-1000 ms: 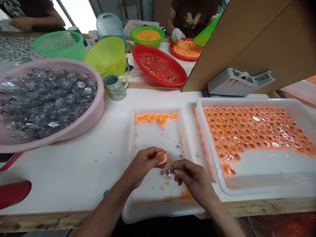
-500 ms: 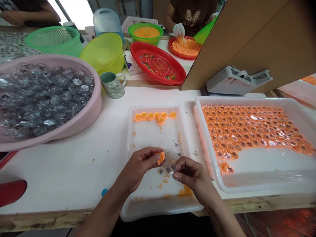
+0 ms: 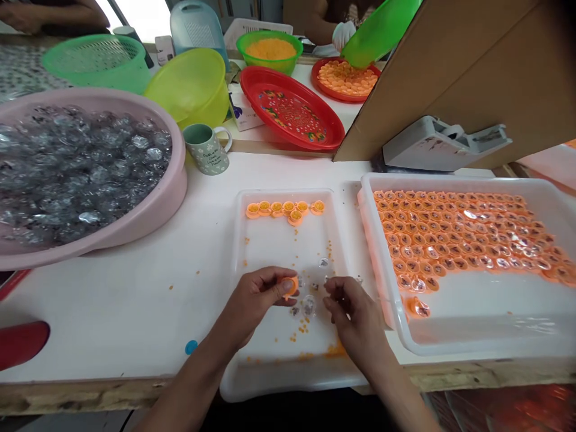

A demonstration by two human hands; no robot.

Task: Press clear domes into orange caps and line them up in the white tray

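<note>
Pinching an orange cup (image 3: 293,286), the left hand (image 3: 257,297) hovers over the small tray (image 3: 270,247); the right hand's (image 3: 355,315) grip is unclear. Left of that tray: mug (image 3: 207,157), basin (image 3: 179,171) of clear pieces; right: bin (image 3: 481,303) of orange rounds.

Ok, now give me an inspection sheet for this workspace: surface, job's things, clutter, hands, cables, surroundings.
Surface: white table, a few crumbs scattered.
Job's things: one orange cup held; clear discs loose in the smaller tray; orange pieces in rows in the larger tray.
Clutter: mug, blue disc, tape dispenser.
Hands: left hand grips the orange cup; right hand over the smaller tray's right side, hold unclear.
Cables: thin dark line below the table edge, possibly one.
Surroundings: pink tub, cardboard panel, co-worker's gloved hand.
</note>
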